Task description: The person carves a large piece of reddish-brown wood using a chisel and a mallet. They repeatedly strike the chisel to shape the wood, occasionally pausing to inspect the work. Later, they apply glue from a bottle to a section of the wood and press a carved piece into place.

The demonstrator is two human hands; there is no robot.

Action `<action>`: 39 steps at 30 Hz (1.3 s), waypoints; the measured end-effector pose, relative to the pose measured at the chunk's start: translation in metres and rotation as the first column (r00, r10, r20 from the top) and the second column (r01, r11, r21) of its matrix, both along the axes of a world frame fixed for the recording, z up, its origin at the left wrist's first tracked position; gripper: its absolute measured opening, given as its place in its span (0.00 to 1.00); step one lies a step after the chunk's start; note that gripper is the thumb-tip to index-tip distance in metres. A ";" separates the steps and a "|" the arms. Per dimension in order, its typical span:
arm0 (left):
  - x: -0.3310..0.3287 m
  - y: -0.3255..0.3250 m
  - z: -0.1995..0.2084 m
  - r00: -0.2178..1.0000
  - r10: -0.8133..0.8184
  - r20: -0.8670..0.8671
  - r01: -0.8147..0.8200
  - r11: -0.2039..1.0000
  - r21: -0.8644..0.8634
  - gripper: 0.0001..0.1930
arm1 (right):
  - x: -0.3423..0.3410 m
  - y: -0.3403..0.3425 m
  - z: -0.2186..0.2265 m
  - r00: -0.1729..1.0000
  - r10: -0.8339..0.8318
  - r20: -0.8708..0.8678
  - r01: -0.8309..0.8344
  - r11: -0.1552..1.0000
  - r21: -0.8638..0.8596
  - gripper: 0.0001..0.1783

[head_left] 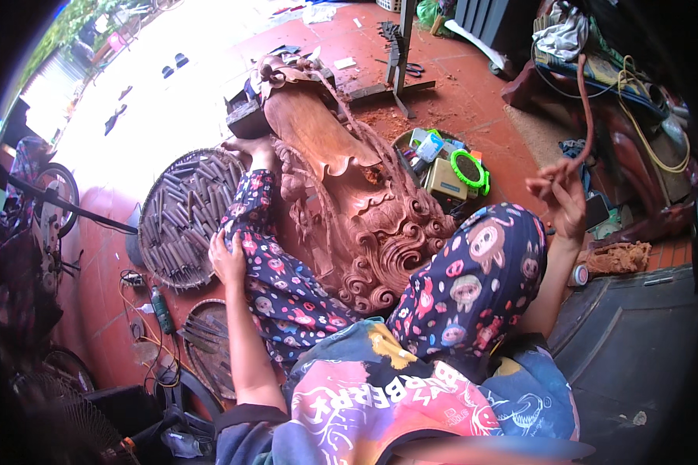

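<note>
A large reddish-brown wood carving (318, 132) lies between my legs, with a smooth upper part and curled, wave-like relief (384, 248) at the near end. My left hand (229, 260) rests on my patterned trouser leg below the left knee, fingers extended and holding nothing. Raised beyond my right knee, my right hand (564, 203) has its fingers bent around the lower end of a thin, curved reddish-brown stick (587, 116). That stick rises away from the hand; its exact grip is partly hidden by the fingers.
A round basket of chisels (186, 217) stands left of the carving, with a smaller basket of tools (209, 341) nearer me. Right of it, a container holds boxes and a green-rimmed round item (469, 172). A metal stand (399, 62) is beyond; cables (159, 341) lie left.
</note>
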State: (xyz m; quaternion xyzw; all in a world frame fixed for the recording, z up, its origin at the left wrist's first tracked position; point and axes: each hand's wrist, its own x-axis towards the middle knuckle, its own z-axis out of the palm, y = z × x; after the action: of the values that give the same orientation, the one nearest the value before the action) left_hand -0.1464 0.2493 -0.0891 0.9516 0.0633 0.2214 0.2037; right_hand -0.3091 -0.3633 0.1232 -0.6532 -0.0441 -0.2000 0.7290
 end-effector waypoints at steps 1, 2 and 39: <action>-0.001 0.006 0.012 0.994 -0.003 -0.108 0.003 1.000 0.007 0.27 | 0.010 0.000 0.003 0.997 0.075 0.017 -0.075 0.997 -0.002 0.17; 0.001 0.013 0.027 0.989 -0.068 -0.134 0.076 0.996 0.052 0.27 | 0.021 -0.001 0.008 0.989 0.146 0.036 -0.146 0.989 -0.012 0.17; 0.248 -0.220 0.094 0.655 -0.700 0.284 -0.094 -0.449 -0.888 0.19 | 0.339 0.194 -0.059 0.762 0.337 -0.553 -0.557 0.776 -0.295 0.15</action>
State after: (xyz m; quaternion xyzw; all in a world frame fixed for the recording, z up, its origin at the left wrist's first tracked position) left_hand 0.1018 0.0298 0.0044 0.3545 -0.0589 -0.2554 0.8976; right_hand 0.0297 -0.1691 0.0640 -0.7981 -0.0691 0.1651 0.5753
